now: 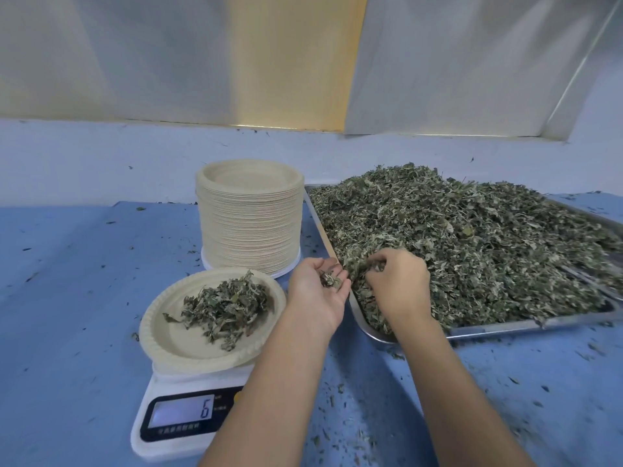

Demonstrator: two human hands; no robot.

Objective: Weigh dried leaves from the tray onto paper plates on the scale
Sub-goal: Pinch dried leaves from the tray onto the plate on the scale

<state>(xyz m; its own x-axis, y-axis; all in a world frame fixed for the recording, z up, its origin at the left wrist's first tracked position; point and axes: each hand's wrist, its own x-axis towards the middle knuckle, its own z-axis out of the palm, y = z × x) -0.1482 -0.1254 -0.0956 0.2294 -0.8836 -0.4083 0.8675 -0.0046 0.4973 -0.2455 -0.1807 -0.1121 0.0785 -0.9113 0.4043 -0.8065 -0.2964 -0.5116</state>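
the left hand (323, 288) lies palm up, fingers loose and uncurled, just over the near left edge of the tray (505, 326), with a few leaf bits (328, 280) resting in the palm. just right of it, almost touching, the right hand (397, 281) is knuckles up, its fingers curled down into the dried leaves (472, 237) and pinching a small tuft of them at the near left part of the heap. both forearms reach in from the near edge.

the tray is shiny metal and sits on the right side of the blue table (67, 298); the heap fills it and rises highest toward the far side.

left of the hands, a paper plate (175, 335) rests on the white scale (145, 443), overhanging its platform on all sides. a small pile of leaves (226, 305) lies on the plate, toward its far right. the scale's display (182, 411), on its near face, shows a 6.

beyond the scale, just left of the tray's far corner, a tall stack of paper plates (249, 224) stands upright on a white round base (290, 268). loose leaf crumbs (340, 387) are scattered over the table, thickest near the tray and between the forearms
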